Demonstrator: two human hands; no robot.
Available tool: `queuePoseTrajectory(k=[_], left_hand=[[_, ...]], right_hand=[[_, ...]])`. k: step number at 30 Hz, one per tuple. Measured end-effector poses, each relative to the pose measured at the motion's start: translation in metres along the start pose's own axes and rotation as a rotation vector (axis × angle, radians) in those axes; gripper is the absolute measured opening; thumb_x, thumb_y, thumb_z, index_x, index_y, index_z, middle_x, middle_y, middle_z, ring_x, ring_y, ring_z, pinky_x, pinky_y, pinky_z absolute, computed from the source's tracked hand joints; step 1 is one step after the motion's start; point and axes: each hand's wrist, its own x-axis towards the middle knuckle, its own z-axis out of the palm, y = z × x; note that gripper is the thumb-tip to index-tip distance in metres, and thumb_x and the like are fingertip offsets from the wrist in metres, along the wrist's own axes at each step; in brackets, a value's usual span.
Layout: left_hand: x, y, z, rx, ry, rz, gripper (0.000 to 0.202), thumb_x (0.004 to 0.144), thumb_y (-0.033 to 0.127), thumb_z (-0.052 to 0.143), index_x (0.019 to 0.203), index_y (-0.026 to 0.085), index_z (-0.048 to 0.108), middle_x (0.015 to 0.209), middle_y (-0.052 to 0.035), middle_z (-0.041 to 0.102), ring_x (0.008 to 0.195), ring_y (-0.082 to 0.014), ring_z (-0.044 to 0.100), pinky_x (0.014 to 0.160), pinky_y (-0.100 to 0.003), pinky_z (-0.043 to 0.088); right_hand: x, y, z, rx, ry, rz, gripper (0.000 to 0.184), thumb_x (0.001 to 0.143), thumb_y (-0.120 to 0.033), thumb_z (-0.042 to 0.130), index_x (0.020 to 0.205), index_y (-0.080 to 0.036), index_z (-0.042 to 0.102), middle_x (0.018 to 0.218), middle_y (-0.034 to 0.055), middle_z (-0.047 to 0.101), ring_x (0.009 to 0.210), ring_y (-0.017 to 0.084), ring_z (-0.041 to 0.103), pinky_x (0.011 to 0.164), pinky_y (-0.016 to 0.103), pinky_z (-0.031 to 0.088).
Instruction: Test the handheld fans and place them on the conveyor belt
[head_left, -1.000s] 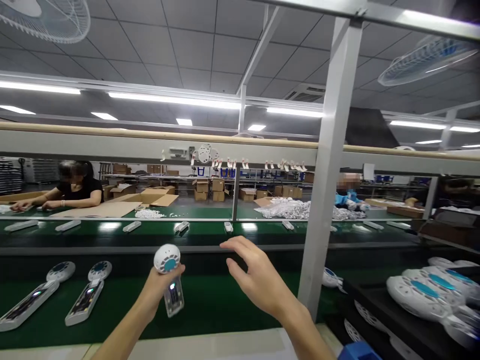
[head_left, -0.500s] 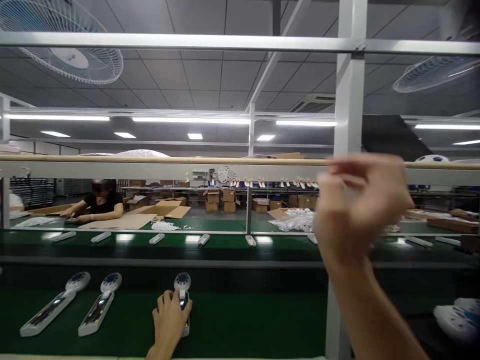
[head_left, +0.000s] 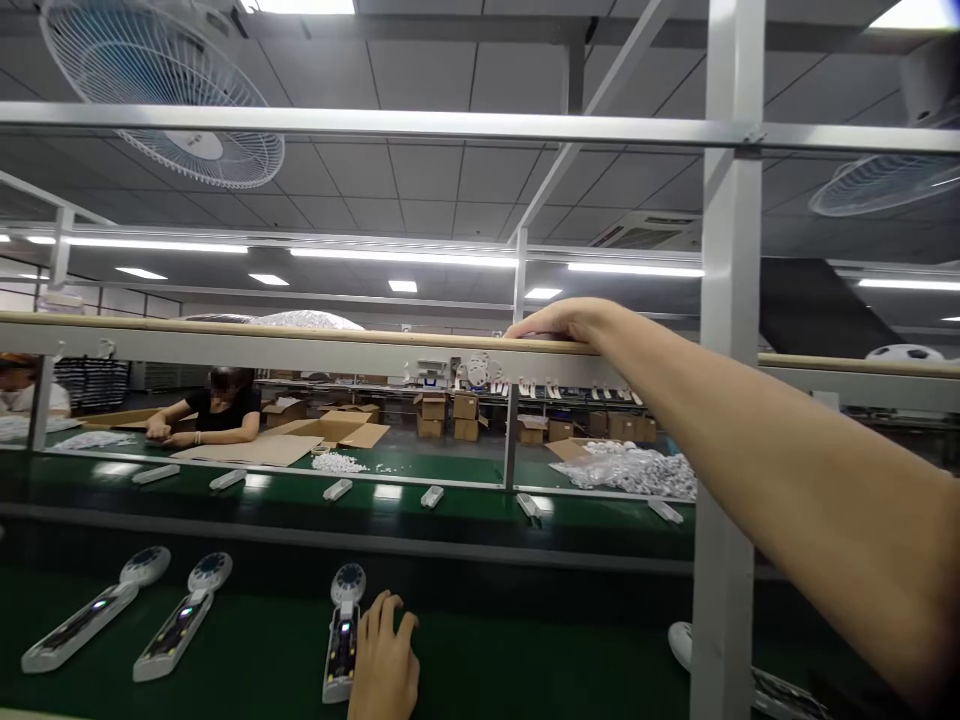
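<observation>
My left hand lies on the green conveyor belt at the bottom of the view, fingers spread and holding nothing. Its fingertips sit right beside a white handheld device with a round dark-blue head and a lit screen, which lies flat on the belt. My right arm stretches up across the view. My right hand rests on top of the long overhead shelf. Its fingers reach over the shelf's edge and are mostly hidden, as is anything under them.
Two more devices lie on the belt to the left, another at the lower right. A grey upright post stands right of centre. Beyond runs a second belt with small white parts. A person in black works there.
My left hand set the device down on the belt and let go of it. My right hand rose from belt height up onto the overhead shelf. The view tilted upward.
</observation>
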Motion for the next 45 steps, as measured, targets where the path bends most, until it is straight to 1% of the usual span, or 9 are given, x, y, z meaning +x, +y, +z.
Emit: queuePoseTrajectory(k=[2,3,7,17,27,35,37,41,45], left_hand=[[0.001,-0.003,0.002,-0.010,-0.022,-0.004,0.042,0.080,0.000,0.042,0.102,0.023,0.069,0.134,-0.0088,0.057,0.141,-0.0310,0.041,0.112,-0.052,0.039],[0.001,-0.004,0.003,-0.014,-0.033,0.003,0.042,0.080,-0.001,0.042,0.101,0.023,0.069,0.134,-0.0088,0.058,0.141,-0.0310,0.041,0.112,-0.052,0.039],[0.002,-0.006,0.009,-0.024,-0.069,0.024,0.043,0.078,-0.002,0.043,0.099,0.023,0.070,0.134,-0.0083,0.059,0.141,-0.0311,0.042,0.110,-0.050,0.042],[0.007,-0.008,0.012,0.006,-0.121,0.006,0.042,0.072,-0.003,0.047,0.094,0.024,0.070,0.126,-0.0094,0.063,0.134,-0.0335,0.049,0.100,-0.045,0.048],[0.004,-0.004,0.003,-0.076,-0.113,-0.004,0.036,0.077,0.000,0.044,0.090,0.024,0.067,0.121,-0.0093,0.062,0.128,-0.0315,0.051,0.095,-0.042,0.049],[0.004,-0.003,0.002,-0.096,-0.121,-0.009,0.037,0.077,-0.002,0.041,0.091,0.022,0.066,0.121,-0.0102,0.061,0.126,-0.0306,0.052,0.096,-0.043,0.048],[0.004,-0.001,0.000,-0.105,-0.116,-0.015,0.037,0.078,-0.002,0.041,0.091,0.022,0.067,0.121,-0.0098,0.061,0.125,-0.0301,0.052,0.095,-0.042,0.048],[0.001,0.004,-0.010,-0.130,-0.097,-0.031,0.035,0.079,-0.001,0.044,0.091,0.023,0.067,0.120,-0.0089,0.060,0.123,-0.0290,0.053,0.095,-0.039,0.048],[0.001,0.004,-0.024,-0.143,-0.090,0.008,0.032,0.083,0.003,0.043,0.091,0.022,0.067,0.117,-0.0089,0.060,0.117,-0.0271,0.056,0.091,-0.038,0.050]], right_hand=[[0.002,0.002,0.001,0.005,-0.182,0.107,0.039,0.063,-0.056,0.077,0.077,-0.021,0.071,0.083,0.0126,0.070,0.072,0.028,0.065,0.059,0.044,0.053],[0.002,0.002,0.002,-0.012,-0.185,0.113,0.043,0.065,-0.059,0.075,0.082,-0.020,0.072,0.089,0.0136,0.071,0.074,0.029,0.066,0.060,0.044,0.054],[-0.003,0.000,0.003,-0.144,0.044,-0.076,0.059,0.065,-0.060,0.075,0.102,-0.014,0.070,0.106,0.0165,0.071,0.086,0.032,0.068,0.070,0.044,0.056],[-0.006,-0.002,0.004,-0.306,0.290,-0.408,0.083,0.065,-0.055,0.077,0.134,-0.011,0.062,0.130,0.0190,0.061,0.112,0.036,0.061,0.094,0.050,0.051],[-0.013,0.005,0.007,-0.379,0.489,-0.557,0.083,0.069,-0.054,0.075,0.137,-0.007,0.062,0.122,0.0194,0.059,0.106,0.036,0.058,0.091,0.049,0.050],[-0.012,0.005,0.008,-0.390,0.540,-0.636,0.081,0.070,-0.053,0.076,0.133,-0.005,0.064,0.120,0.0202,0.060,0.109,0.038,0.055,0.094,0.053,0.047],[-0.014,0.005,0.008,-0.334,0.519,-0.614,0.082,0.068,-0.052,0.077,0.134,-0.005,0.064,0.125,0.0205,0.059,0.113,0.039,0.055,0.097,0.055,0.047],[-0.013,0.007,0.006,-0.108,0.265,-0.440,0.084,0.066,-0.050,0.080,0.135,-0.006,0.064,0.134,0.0202,0.060,0.119,0.037,0.058,0.104,0.050,0.048],[-0.010,0.009,0.002,-0.038,0.125,-0.330,0.055,0.071,-0.053,0.077,0.110,-0.014,0.077,0.114,0.0145,0.072,0.102,0.032,0.067,0.095,0.050,0.055]])
